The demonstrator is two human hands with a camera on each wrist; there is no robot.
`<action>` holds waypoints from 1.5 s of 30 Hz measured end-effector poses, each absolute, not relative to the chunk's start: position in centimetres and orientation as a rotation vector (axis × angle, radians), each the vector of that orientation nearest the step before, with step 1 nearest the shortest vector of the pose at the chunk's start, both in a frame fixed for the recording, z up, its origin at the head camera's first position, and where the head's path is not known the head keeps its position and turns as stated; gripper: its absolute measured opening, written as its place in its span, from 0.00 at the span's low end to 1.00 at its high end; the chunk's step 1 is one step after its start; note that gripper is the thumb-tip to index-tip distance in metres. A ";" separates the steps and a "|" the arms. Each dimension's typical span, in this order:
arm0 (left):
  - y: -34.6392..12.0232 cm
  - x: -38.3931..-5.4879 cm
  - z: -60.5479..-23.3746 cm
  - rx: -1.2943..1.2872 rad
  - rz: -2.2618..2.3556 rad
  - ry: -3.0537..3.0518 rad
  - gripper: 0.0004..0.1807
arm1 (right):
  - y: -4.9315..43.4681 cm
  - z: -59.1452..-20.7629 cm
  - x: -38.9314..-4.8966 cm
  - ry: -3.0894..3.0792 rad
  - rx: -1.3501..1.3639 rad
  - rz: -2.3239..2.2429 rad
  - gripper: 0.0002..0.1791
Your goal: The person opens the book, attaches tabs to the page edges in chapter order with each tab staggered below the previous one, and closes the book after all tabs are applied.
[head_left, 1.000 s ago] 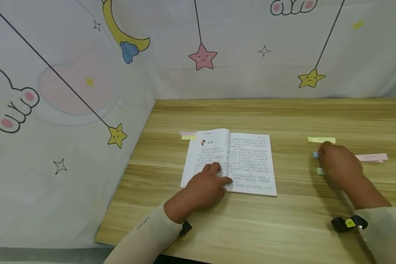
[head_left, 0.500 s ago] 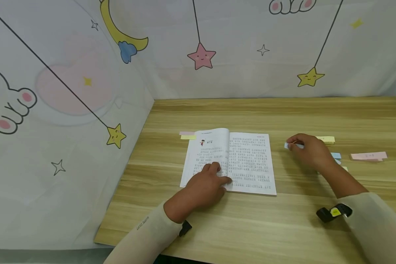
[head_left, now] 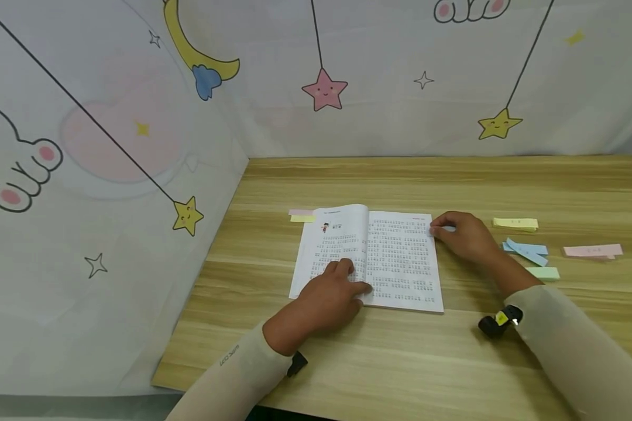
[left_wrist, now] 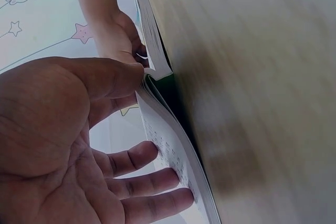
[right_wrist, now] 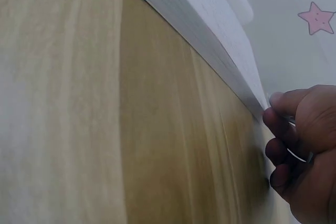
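Surface (head_left: 390, 362): one open book (head_left: 397, 257) with two tabs (head_left: 301, 219); left hand (head_left: 329, 297) outspread on it, right hand (head_left: 464, 237) pinching one paper strip (right_wrist: 299, 157).

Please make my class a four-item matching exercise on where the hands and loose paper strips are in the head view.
1. Left hand
2. Right hand
3. Blue strips
4. Pink strips

A. Between the yellow strips and the green strip
B. At the right edge of the open book
C. Farthest right of the loose strips
D. Resting across the book's lower middle

Pairs: 1-D, 2-B, 3-A, 4-C
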State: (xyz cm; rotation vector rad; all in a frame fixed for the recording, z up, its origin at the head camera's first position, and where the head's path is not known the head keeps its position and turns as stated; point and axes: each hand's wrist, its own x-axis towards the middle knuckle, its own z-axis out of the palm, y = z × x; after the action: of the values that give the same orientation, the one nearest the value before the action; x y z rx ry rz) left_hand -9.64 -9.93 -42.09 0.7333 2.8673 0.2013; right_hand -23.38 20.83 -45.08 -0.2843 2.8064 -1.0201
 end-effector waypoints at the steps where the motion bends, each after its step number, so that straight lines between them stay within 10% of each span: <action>1: -9.9 -9.6 -42.1 0.732 0.204 2.866 0.18 | 20.7 -45.2 -23.4 2.807 -0.286 -1.017 0.14; 45: -9.7 -9.5 -42.0 0.721 0.181 2.895 0.18 | 18.7 -44.3 -21.3 3.109 -0.572 -0.440 0.13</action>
State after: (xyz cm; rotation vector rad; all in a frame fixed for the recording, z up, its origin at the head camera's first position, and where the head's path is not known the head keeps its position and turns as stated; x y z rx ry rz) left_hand -9.49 -9.74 -42.00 0.7211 2.8954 0.1806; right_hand -21.28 18.74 -44.29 -0.5723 3.1095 -0.4399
